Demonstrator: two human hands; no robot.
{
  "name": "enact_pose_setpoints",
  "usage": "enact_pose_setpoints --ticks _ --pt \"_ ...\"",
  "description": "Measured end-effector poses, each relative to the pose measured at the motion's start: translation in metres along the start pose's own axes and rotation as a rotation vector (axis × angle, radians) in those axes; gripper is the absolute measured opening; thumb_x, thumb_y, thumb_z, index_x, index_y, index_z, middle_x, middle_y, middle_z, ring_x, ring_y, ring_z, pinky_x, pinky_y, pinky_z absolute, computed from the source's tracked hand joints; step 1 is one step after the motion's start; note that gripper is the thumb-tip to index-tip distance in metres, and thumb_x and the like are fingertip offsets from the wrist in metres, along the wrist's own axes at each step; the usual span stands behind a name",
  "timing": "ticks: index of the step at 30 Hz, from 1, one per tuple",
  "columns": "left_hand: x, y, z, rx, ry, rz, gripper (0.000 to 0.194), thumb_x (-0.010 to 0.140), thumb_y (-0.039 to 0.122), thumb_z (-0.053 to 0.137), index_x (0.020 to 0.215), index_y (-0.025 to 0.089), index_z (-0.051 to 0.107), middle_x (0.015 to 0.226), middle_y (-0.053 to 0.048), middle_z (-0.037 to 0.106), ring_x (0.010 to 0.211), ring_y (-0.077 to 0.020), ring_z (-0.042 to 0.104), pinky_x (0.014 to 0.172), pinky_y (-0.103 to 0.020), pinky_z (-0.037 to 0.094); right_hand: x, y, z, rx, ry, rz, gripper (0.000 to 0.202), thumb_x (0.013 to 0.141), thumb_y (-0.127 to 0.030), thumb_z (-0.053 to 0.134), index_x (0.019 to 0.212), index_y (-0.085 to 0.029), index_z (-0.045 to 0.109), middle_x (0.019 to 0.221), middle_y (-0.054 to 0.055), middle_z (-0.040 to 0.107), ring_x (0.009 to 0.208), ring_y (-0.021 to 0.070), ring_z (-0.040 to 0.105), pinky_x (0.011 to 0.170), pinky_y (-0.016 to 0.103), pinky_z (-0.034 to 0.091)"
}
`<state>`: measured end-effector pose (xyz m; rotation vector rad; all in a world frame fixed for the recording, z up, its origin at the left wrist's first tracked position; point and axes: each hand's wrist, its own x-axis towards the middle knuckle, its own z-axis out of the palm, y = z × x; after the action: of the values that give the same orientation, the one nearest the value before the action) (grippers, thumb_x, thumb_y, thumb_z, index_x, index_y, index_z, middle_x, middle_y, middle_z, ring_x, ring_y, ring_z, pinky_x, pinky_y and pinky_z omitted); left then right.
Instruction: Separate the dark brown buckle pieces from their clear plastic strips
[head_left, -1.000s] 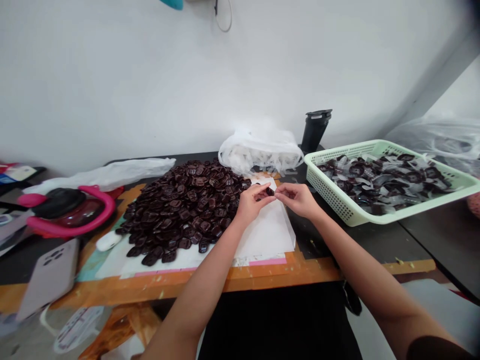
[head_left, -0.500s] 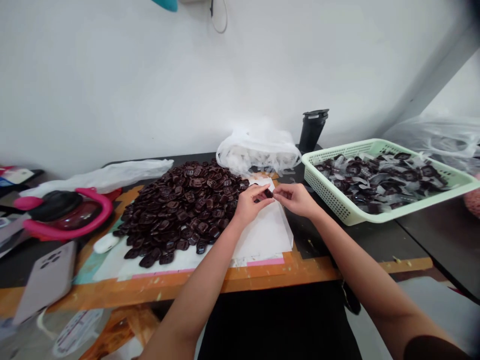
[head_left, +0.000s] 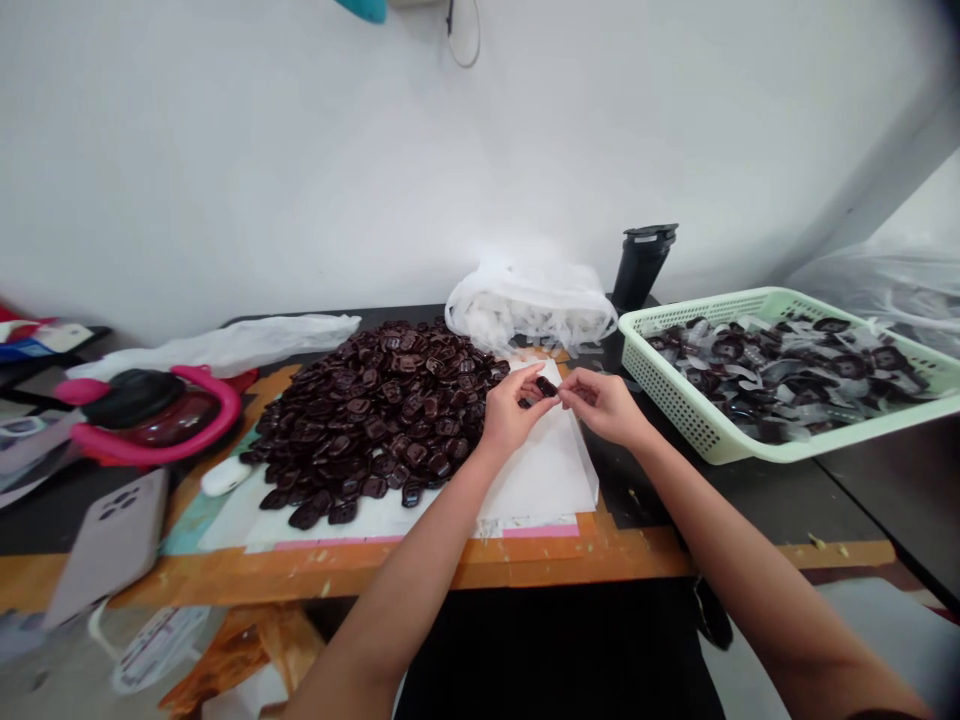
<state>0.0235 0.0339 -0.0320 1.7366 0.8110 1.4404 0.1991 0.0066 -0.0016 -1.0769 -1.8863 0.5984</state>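
A small dark brown buckle-like piece [head_left: 547, 386] is pinched between the thumb and fingers of my left hand [head_left: 514, 408], over white paper [head_left: 544, 465]. My right hand [head_left: 604, 404] meets it from the right, thumb and fingertips pressed together at the piece's edge; what they pinch is too small to make out. Left of my hands rises a large heap of similar glossy brown pieces [head_left: 382, 410]. Behind them lies a white bag [head_left: 529, 290] with pale translucent strips [head_left: 517, 325] spilling from its mouth.
On the right stands a pale green basket [head_left: 701, 425] of brown pieces with translucent strips. A black tumbler [head_left: 643, 268] is at the back. Leftward are a phone [head_left: 112, 540], a white oval case [head_left: 225, 477] and a pink-handled container [head_left: 154, 410]. Orange tape [head_left: 360, 580] lines the table edge.
The whole view has shifted slightly, so things appear a little further right. My hands stay together at the piece, which now shows more clearly between my fingers.
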Motion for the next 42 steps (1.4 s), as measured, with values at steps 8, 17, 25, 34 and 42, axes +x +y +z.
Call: enact_pose_setpoints --ticks 8,17,25,34,42 --pt "0.000 0.001 0.001 -0.053 -0.038 -0.027 0.045 0.068 0.035 0.078 0.108 0.017 0.069 0.083 -0.005 0.064 0.072 -0.0162 0.062 0.068 -0.031 0.055 0.000 0.006 0.010 0.237 0.050 0.073 0.020 0.084 -0.036 0.061 0.081 -0.017 0.061 0.068 0.003 0.063 0.057 0.0136 0.056 0.053 0.025 0.045" --pt "-0.001 0.000 0.001 -0.022 0.033 0.000 0.046 0.066 0.033 0.080 0.108 0.018 0.069 0.090 -0.006 0.061 0.072 -0.0147 0.062 0.069 -0.031 0.055 0.002 0.000 0.005 0.366 0.006 0.069 0.022 0.083 -0.038 0.062 0.089 -0.017 0.066 0.071 0.003 0.064 0.056 0.0126 0.055 0.055 0.027 0.048" --pt "0.000 0.001 0.001 -0.017 -0.023 -0.076 0.038 0.070 0.030 0.077 0.105 0.017 0.070 0.080 -0.003 0.059 0.069 -0.0125 0.057 0.066 -0.027 0.049 -0.001 0.000 0.009 0.234 0.040 0.009 0.037 0.087 -0.030 0.056 0.123 -0.021 0.051 0.073 0.001 0.062 0.059 0.0138 0.057 0.060 0.028 0.049" --pt "0.001 0.006 0.004 -0.062 0.015 -0.123 0.038 0.067 0.030 0.079 0.102 0.017 0.071 0.079 -0.003 0.059 0.068 -0.0120 0.054 0.064 -0.025 0.046 0.000 -0.003 0.008 0.190 0.058 -0.006 0.030 0.089 -0.029 0.054 0.118 -0.020 0.053 0.073 0.001 0.062 0.057 0.0129 0.055 0.057 0.027 0.048" --pt "0.001 0.012 0.005 -0.121 0.056 -0.096 0.039 0.067 0.030 0.079 0.103 0.018 0.071 0.082 -0.003 0.060 0.071 -0.0132 0.058 0.066 -0.028 0.051 0.002 -0.002 0.007 0.319 0.078 0.083 0.023 0.082 -0.035 0.063 0.097 -0.018 0.057 0.075 0.003 0.063 0.062 0.0138 0.057 0.053 0.025 0.046"
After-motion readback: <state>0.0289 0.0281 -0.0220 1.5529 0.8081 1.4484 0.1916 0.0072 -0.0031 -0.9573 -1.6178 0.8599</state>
